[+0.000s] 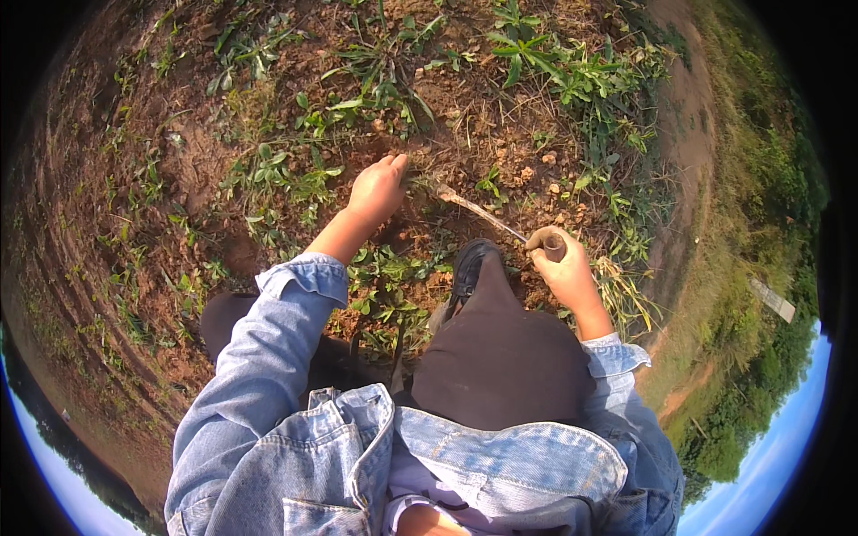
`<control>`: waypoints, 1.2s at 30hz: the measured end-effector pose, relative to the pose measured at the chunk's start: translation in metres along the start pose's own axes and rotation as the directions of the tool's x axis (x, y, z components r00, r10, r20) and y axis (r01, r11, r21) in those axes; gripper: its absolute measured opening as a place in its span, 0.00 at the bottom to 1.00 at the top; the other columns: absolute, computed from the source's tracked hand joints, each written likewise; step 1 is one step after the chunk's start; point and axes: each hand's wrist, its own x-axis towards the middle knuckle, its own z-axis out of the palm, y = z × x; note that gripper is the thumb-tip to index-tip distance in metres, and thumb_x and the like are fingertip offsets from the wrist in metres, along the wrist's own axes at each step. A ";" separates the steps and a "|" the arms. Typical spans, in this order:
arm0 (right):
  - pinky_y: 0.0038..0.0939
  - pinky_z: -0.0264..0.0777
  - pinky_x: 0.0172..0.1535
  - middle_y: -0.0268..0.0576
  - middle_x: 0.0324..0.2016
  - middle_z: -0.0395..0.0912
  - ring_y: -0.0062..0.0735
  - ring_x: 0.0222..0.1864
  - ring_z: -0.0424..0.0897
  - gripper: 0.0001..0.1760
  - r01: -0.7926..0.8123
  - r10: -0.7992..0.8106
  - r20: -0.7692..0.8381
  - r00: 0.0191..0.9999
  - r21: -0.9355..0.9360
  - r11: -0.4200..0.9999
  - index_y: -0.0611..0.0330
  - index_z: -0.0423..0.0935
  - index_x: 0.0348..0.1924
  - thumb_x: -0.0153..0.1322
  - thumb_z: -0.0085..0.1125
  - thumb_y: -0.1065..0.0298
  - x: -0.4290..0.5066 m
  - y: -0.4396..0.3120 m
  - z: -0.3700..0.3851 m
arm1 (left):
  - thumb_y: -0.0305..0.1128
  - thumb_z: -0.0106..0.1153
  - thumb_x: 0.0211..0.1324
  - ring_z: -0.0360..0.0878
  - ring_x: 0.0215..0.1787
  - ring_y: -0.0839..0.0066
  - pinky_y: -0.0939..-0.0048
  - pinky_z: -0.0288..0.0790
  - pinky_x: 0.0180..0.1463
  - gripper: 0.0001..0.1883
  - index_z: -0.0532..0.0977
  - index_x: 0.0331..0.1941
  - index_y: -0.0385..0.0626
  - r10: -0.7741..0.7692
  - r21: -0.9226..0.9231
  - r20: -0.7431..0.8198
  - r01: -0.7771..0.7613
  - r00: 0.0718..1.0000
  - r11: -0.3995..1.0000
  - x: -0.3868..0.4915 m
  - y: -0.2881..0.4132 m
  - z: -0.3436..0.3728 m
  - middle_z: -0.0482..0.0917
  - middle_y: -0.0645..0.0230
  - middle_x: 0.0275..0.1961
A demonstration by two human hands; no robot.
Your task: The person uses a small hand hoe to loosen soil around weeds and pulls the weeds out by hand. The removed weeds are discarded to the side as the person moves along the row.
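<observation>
My right hand (558, 264) is closed around the wooden handle (554, 247) of a small digging tool. From that grip the thin metal shaft (486, 216) slants up and left over the soil. Its dirt-coated blade (448, 193) rests at a greyish tuft of weeds (422, 179). On the other side of this tuft is my left hand (377, 189), low to the ground with its fingers curled. The back of the hand hides its palm, so whether weed stems are held in it cannot be made out.
Reddish soil (201, 154) with scattered leafy weeds (268, 167) surrounds the hands. My dark shoe (472, 264) and bent knee (499, 368) are close below the tool. Pulled, yellowing grass (620, 291) lies beside my right wrist. A dirt path (687, 134) runs along the right.
</observation>
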 end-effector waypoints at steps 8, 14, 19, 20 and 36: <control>0.27 0.71 0.35 0.40 0.26 0.78 0.27 0.27 0.77 0.10 0.263 -0.326 -0.151 0.933 -0.334 0.905 0.63 0.76 0.39 0.65 0.56 0.78 0.051 -0.065 0.008 | 0.38 0.56 0.63 0.81 0.43 0.62 0.63 0.71 0.48 0.14 0.77 0.45 0.40 -0.352 -0.469 0.125 0.368 0.928 0.803 -0.032 0.003 -0.057 0.82 0.54 0.40; 0.42 0.75 0.43 0.56 0.33 0.81 0.53 0.38 0.82 0.14 0.266 -0.378 -0.111 0.919 -0.533 0.803 0.62 0.77 0.42 0.63 0.59 0.71 0.108 -0.098 0.034 | 0.43 0.50 0.69 0.74 0.42 0.76 0.71 0.66 0.51 0.18 0.79 0.42 0.40 -0.571 -0.651 0.105 0.490 0.814 0.579 -0.050 -0.025 -0.076 0.81 0.68 0.39; 0.45 0.76 0.41 0.55 0.32 0.82 0.55 0.37 0.82 0.14 0.245 -0.429 -0.196 0.882 -0.586 0.772 0.59 0.76 0.41 0.64 0.61 0.67 0.132 -0.088 0.088 | 0.42 0.52 0.67 0.76 0.43 0.75 0.68 0.69 0.49 0.16 0.79 0.46 0.42 -0.594 -0.756 -0.050 0.358 0.803 0.548 -0.044 -0.040 -0.073 0.82 0.65 0.40; 0.45 0.76 0.38 0.52 0.30 0.82 0.53 0.34 0.82 0.11 0.290 -0.463 -0.204 0.863 -0.550 0.783 0.57 0.77 0.40 0.65 0.61 0.66 0.134 -0.081 0.096 | 0.41 0.52 0.67 0.76 0.43 0.75 0.68 0.69 0.49 0.15 0.79 0.47 0.43 -0.611 -0.775 -0.055 0.352 0.790 0.525 -0.039 -0.042 -0.072 0.82 0.66 0.41; 0.34 0.76 0.37 0.47 0.29 0.82 0.41 0.33 0.83 0.09 0.269 -0.334 -0.239 0.912 -0.267 0.925 0.58 0.77 0.37 0.63 0.59 0.75 0.097 -0.034 0.068 | 0.37 0.63 0.53 0.77 0.51 0.51 0.57 0.73 0.55 0.26 0.73 0.57 0.50 -0.271 0.030 -0.132 0.277 0.953 0.960 0.163 -0.032 -0.060 0.73 0.50 0.55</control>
